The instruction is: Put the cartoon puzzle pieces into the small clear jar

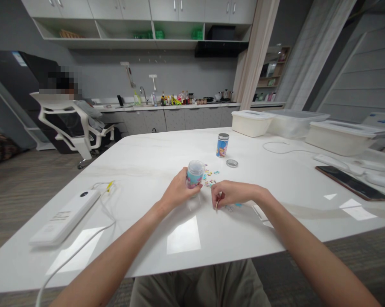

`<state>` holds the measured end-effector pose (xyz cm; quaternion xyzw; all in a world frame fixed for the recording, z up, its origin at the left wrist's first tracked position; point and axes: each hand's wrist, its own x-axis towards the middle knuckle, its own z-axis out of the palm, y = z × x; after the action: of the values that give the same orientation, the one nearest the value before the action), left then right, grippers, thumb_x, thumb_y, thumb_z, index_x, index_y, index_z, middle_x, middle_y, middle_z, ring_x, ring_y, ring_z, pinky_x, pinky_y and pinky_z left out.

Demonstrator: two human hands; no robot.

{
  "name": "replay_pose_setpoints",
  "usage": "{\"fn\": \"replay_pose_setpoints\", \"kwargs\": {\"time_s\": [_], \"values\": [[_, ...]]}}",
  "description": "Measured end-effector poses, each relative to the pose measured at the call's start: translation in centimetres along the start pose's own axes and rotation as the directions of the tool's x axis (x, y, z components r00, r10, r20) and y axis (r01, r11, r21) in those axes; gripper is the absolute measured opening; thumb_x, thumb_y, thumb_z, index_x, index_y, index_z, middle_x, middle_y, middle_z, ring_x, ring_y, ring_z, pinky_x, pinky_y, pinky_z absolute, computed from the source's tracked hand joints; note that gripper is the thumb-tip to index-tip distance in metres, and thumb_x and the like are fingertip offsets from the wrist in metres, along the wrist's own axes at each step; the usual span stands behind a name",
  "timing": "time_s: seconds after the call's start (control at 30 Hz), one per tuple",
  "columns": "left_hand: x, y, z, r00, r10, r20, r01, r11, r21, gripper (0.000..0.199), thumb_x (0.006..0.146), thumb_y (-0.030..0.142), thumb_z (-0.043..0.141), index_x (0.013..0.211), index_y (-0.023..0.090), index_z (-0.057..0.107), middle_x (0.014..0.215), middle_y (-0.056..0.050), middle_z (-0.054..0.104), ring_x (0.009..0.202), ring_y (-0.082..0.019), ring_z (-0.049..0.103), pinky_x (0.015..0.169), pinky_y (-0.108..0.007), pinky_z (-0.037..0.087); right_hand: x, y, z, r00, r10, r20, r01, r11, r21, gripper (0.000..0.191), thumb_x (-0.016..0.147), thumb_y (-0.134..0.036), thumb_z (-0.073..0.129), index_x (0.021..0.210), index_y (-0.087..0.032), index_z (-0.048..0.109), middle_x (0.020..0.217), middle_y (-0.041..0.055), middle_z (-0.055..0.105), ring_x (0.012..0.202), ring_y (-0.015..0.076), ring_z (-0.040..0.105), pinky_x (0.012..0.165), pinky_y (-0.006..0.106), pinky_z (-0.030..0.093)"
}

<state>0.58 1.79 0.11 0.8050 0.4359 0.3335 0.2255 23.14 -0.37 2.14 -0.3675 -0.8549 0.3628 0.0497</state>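
My left hand [177, 187] is wrapped round a clear-topped jar [195, 172] with a blue and pink label, held upright over the white table [147, 166]. Close to its right, my right hand [226, 194] is closed in a pinch at the tabletop, with a small thin piece [217, 204] at the fingertips. Small colourful pieces [209, 182] lie scattered between and behind the hands, and a few more show beside my right hand. Farther back stand a blue printed jar [222, 146] with a grey lid and, in front of it, a loose silver lid [232, 163] lying flat.
At the left lies a white power bank [66, 217] with a cable. White storage boxes [252, 123], a dark phone [352, 182] and white chargers [335, 163] are on the right. A person sits in a white chair [80, 136] beyond the table.
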Motion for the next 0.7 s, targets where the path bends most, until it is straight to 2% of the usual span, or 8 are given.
{"fn": "replay_pose_setpoints", "kwargs": {"time_s": [0.1, 0.2, 0.27, 0.33, 0.37, 0.4, 0.47, 0.7], "values": [[0.0, 0.2, -0.1, 1.0, 0.018, 0.009, -0.018, 1.0, 0.013, 0.032, 0.075, 0.039, 0.063, 0.096, 0.02, 0.048, 0.091, -0.002, 0.06, 0.081, -0.019, 0.056, 0.073, -0.032, 0.044, -0.3, -0.6, -0.5, 0.992, -0.103, -0.069, 0.108, 0.991, 0.076, 0.02, 0.074, -0.006, 0.057, 0.076, -0.016, 0.073, 0.085, 0.0024, 0.063, 0.075, 0.0117, 0.06, 0.072, 0.025, 0.049], [-0.1, 0.5, -0.1, 0.998, 0.055, 0.033, -0.056, 0.998, 0.023, 0.03, 0.075, 0.037, 0.063, 0.095, 0.021, 0.047, 0.092, -0.003, 0.06, 0.083, -0.02, 0.057, 0.074, -0.032, 0.044, -0.7, -1.3, -1.1, 0.94, -0.189, -0.283, 0.239, 0.958, 0.156, 0.016, 0.075, -0.01, 0.059, 0.075, -0.018, 0.073, 0.087, 0.003, 0.062, 0.078, 0.0133, 0.06, 0.072, 0.027, 0.05], [-0.2, 0.8, -0.2, 0.996, 0.076, 0.047, -0.078, 0.996, 0.044, 0.029, 0.076, 0.035, 0.062, 0.095, 0.021, 0.048, 0.094, -0.003, 0.06, 0.084, -0.021, 0.057, 0.074, -0.033, 0.044, -0.8, -1.6, -1.4, 0.812, -0.224, -0.54, 0.357, 0.921, 0.155, 0.012, 0.075, -0.014, 0.062, 0.073, -0.02, 0.073, 0.086, 0.0032, 0.062, 0.08, 0.015, 0.06, 0.071, 0.029, 0.05], [-0.3, 1.2, -0.3, 0.994, 0.095, 0.062, -0.099, 0.993, 0.068, 0.029, 0.076, 0.035, 0.062, 0.097, 0.02, 0.049, 0.095, -0.005, 0.06, 0.085, -0.022, 0.058, 0.072, -0.033, 0.044, -0.6, -1.8, -1.5, 0.603, -0.227, -0.765, 0.421, 0.905, 0.064, 0.009, 0.077, -0.019, 0.065, 0.073, -0.022, 0.073, 0.084, 0.0031, 0.061, 0.082, 0.0165, 0.06, 0.072, 0.032, 0.051], [-0.4, 1.5, -0.3, 0.992, 0.107, 0.072, -0.112, 0.991, 0.075, 0.03, 0.077, 0.034, 0.062, 0.099, 0.02, 0.049, 0.096, -0.005, 0.06, 0.086, -0.023, 0.059, 0.073, -0.034, 0.045, -0.5, -1.9, -1.5, 0.514, -0.236, -0.825, 0.413, 0.911, -0.003, 0.009, 0.078, -0.02, 0.065, 0.074, -0.023, 0.073, 0.084, 0.003, 0.061, 0.082, 0.017, 0.06, 0.073, 0.033, 0.052], [-0.5, 1.7, -0.3, 0.989, 0.12, 0.084, -0.126, 0.989, 0.078, 0.031, 0.077, 0.034, 0.062, 0.102, 0.02, 0.049, 0.098, -0.006, 0.061, 0.087, -0.023, 0.059, 0.073, -0.034, 0.045, -0.4, -2.0, -1.4, 0.457, -0.256, -0.852, 0.383, 0.921, -0.071, 0.01, 0.079, -0.022, 0.065, 0.075, -0.024, 0.073, 0.083, 0.003, 0.061, 0.082, 0.0173, 0.06, 0.074, 0.034, 0.052], [-0.6, 2.0, -0.3, 0.983, 0.147, 0.107, -0.155, 0.985, 0.077, 0.036, 0.077, 0.032, 0.062, 0.108, 0.019, 0.049, 0.102, -0.006, 0.06, 0.09, -0.024, 0.06, 0.075, -0.035, 0.046, -0.2, -2.2, -1.2, 0.435, -0.318, -0.842, 0.307, 0.932, -0.194, 0.012, 0.083, -0.022, 0.064, 0.075, -0.024, 0.073, 0.083, 0.0032, 0.062, 0.081, 0.0171, 0.06, 0.075, 0.034, 0.051], [-0.8, 2.3, -0.1, 0.965, 0.205, 0.161, -0.224, 0.968, 0.112, 0.039, 0.075, 0.033, 0.065, 0.109, 0.02, 0.049, 0.105, -0.007, 0.059, 0.091, -0.024, 0.059, 0.076, -0.036, 0.046, -0.1, -2.7, -0.6, 0.474, -0.433, -0.766, 0.203, 0.901, -0.384, 0.018, 0.089, -0.023, 0.059, 0.078, -0.024, 0.073, 0.086, 0.0041, 0.064, 0.079, 0.0171, 0.063, 0.072, 0.033, 0.052]]}}
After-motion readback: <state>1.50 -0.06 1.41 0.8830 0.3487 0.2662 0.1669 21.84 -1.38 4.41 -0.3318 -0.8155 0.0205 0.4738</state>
